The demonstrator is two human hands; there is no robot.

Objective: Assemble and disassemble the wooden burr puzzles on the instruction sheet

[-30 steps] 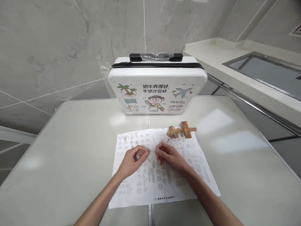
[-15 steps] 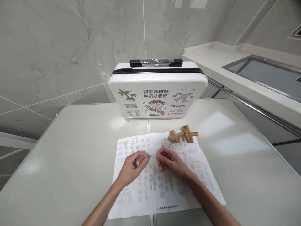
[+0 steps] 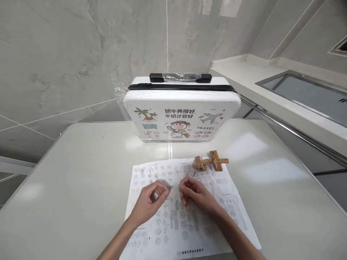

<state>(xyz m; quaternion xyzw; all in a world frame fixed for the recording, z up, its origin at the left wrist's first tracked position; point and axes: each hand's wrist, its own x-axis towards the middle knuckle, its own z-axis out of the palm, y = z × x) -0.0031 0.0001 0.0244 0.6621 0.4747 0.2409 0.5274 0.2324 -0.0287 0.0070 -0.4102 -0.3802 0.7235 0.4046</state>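
Note:
My left hand [image 3: 150, 202] rests on a printed sheet of diagrams [image 3: 206, 224], fingers curled into a loose pinch with thumb meeting fingertips. My right hand [image 3: 195, 195] lies just to its right on the same sheet, fingers also curled inward. Whether either pinch holds anything is too small to tell. A wooden interlocking puzzle [image 3: 210, 161] of tan blocks sits at the sheet's far right corner, a short reach beyond my right hand and untouched.
A white case [image 3: 181, 110] with cartoon travel prints and a black handle stands upright at the far edge of the pale table [image 3: 67, 173]. A counter with a sunken steel sink [image 3: 309, 90] runs along the right. Grey tiled wall behind.
The view has tilted, so everything sits slightly lower in the picture. My hands keep the same curled pose on the sheet; the wooden puzzle has not moved.

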